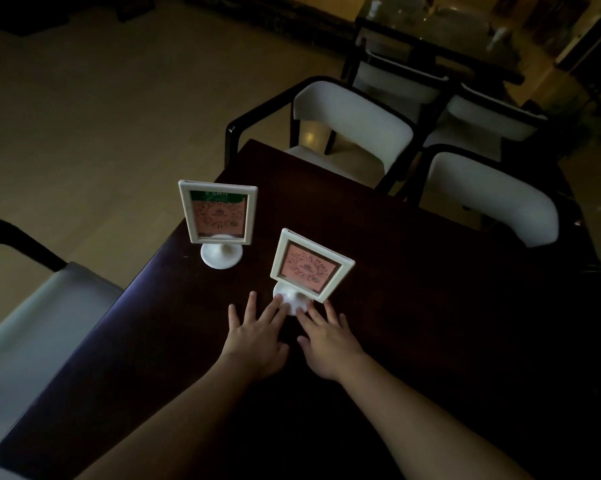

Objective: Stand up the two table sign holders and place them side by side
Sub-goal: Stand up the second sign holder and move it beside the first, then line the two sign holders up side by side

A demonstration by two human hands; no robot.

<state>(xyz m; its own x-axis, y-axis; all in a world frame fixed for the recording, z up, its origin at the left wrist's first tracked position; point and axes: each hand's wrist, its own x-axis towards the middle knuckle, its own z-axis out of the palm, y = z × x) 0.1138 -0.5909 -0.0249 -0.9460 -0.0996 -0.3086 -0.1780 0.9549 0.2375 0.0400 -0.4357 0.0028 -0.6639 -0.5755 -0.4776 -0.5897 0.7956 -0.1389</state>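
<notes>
Two white table sign holders with pink cards stand on the dark wooden table [413, 289]. The far one [218, 216] stands upright near the table's left edge. The near one [309, 266] is upright on its round base, its frame turned to the right. My left hand [257, 341] and my right hand [330, 344] lie flat on the table just in front of it, fingers spread. Fingertips of both hands touch the near holder's base from either side. Neither hand grips anything.
White-cushioned chairs with dark frames stand behind the table [354, 123] and at its right [493, 195]; another chair [42, 306] is at the left. A glass-topped table [441, 32] is farther back. The room is dim.
</notes>
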